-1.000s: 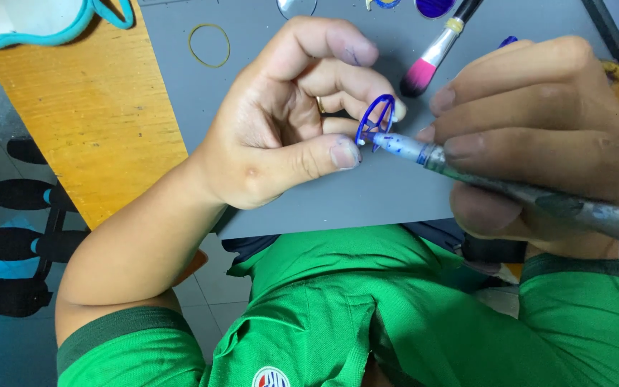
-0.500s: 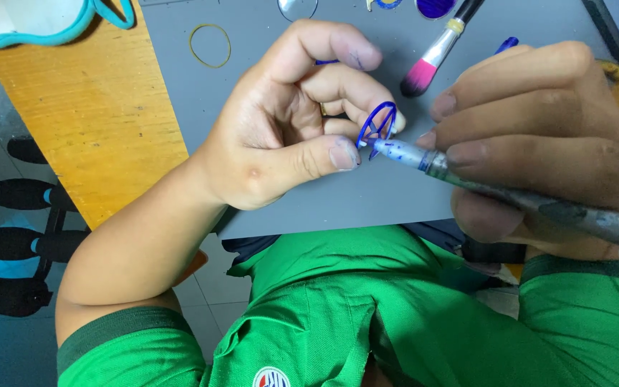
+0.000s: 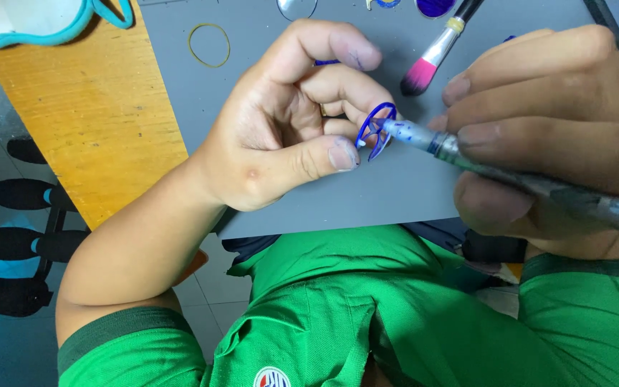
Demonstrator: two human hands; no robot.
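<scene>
My left hand (image 3: pixel 291 125) pinches a small blue wire-like ring piece (image 3: pixel 375 127) between thumb and fingers, over the grey mat (image 3: pixel 367 193). My right hand (image 3: pixel 553 136) grips a thin paintbrush (image 3: pixel 510 175) with a blue-stained handle, its tip touching the blue piece. Both hands hover close together just above the mat's near edge.
A pink-tipped brush (image 3: pixel 435 54) lies on the mat behind the hands, beside a yellow rubber band (image 3: pixel 209 44). The mat rests on an orange wooden table (image 3: pixel 87 107). A teal-rimmed white object (image 3: pixel 30 21) sits at the far left. Dark shoes (image 3: pixel 16 244) line the floor at left.
The brush tip has shifted slightly against the blue piece; my left fingers have turned it a little. Both hands stay in the same place.
</scene>
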